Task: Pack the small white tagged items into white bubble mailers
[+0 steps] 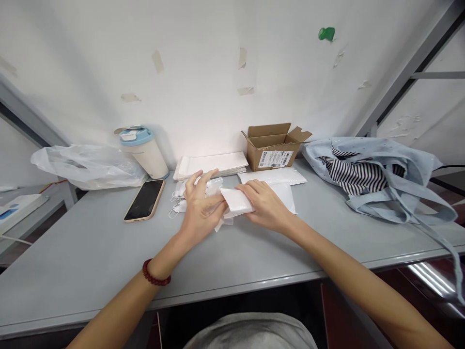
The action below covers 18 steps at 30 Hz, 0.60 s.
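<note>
A small white envelope (238,201) is up off the table between my hands, its left end tilted toward my left hand. My right hand (267,203) is closed around its right side. My left hand (199,208) pinches at the left edge with thumb and forefinger, while the other fingers stick up. Below it, a translucent strip (224,223) shows. Behind my left hand lie clear plastic packets with white loops (178,201), partly covered by the fingers. More flat white packets (288,175) lie beyond and beside my right hand.
A stack of white envelopes (214,164) lies by the wall, beside an open cardboard box (274,148). To the left are a phone (144,199), a tumbler (147,152) and a white plastic bag (89,167). A light-blue cloth bag (378,169) sits at the right, its strap hanging over the edge.
</note>
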Available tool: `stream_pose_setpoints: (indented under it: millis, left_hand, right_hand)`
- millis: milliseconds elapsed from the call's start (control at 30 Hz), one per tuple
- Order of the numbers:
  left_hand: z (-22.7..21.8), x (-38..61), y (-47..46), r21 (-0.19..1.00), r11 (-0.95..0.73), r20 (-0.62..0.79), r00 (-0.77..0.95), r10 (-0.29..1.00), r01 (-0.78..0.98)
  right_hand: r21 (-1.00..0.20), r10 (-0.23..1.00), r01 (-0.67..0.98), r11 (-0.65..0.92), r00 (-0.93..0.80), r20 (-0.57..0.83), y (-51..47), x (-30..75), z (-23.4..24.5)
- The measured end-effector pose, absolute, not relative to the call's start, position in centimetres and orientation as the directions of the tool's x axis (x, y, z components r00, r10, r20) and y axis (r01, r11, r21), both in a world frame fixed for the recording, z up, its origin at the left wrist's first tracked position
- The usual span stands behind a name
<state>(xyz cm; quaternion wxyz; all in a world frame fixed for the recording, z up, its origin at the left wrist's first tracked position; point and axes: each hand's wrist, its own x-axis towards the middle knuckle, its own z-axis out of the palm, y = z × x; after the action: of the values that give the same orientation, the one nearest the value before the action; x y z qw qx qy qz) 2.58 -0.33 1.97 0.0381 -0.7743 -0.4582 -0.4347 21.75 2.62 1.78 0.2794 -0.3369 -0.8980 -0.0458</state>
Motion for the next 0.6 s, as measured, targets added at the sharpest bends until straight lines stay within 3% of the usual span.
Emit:
stream_pose_setpoints:
  millis: [100,200,267,333,500,600]
  left_hand:
    - [2.6,2.0,0.1,0.615,-0.542,0.677,-0.031,0.735,0.573]
    - [3.2,1.4,0.5,0.914,-0.245,0.285,-0.084,0.955,0.324]
    - [3.5,1.1,0.7,0.971,-0.001,-0.006,0.029,1.0,0.238]
    - [3.6,1.0,0.8,0.978,0.119,-0.136,0.093,0.986,0.169]
    - [3.3,1.3,0.9,0.992,0.122,-0.123,0.017,0.992,0.034]
    - [3.1,1.5,0.7,0.998,0.0,0.001,-0.012,1.0,0.058]
  right_hand:
    - [-0.127,0.592,0.643,0.756,-0.586,0.553,3.2,22.5,2.1]
    - [-0.138,0.588,0.641,0.755,-0.569,0.575,3.5,23.0,2.2]
    - [-0.103,0.564,0.64,0.761,-0.575,0.593,3.5,22.9,2.0]
    - [-0.013,0.511,0.643,0.766,-0.596,0.619,3.2,22.4,1.7]
    - [0.249,0.401,0.663,0.706,-0.664,0.631,2.2,20.9,0.6]
    - [0.312,0.391,0.654,0.689,-0.698,0.6,2.1,20.7,0.4]
